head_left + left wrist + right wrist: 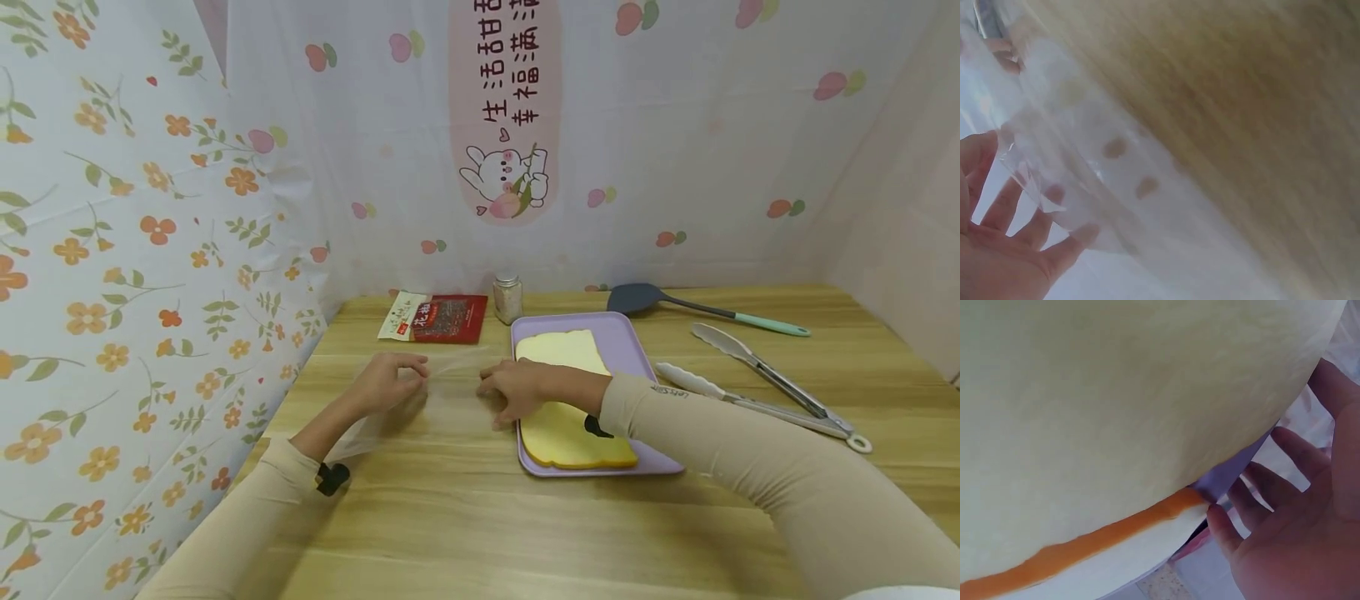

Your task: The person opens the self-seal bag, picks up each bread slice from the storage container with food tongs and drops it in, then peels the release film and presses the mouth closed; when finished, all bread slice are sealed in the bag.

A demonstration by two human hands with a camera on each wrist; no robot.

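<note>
between both hands (386, 383) (516, 389) stretches clear plastic film (456, 398)

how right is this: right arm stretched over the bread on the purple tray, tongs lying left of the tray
Not left: the head view shows the tongs lying right of the purple tray. The right arm does stretch over the bread on it.

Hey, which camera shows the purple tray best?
Head view: most of the tray shows, though the right sleeve crosses it. Right wrist: only a purple strip by the bread. Left wrist: none visible.
</note>
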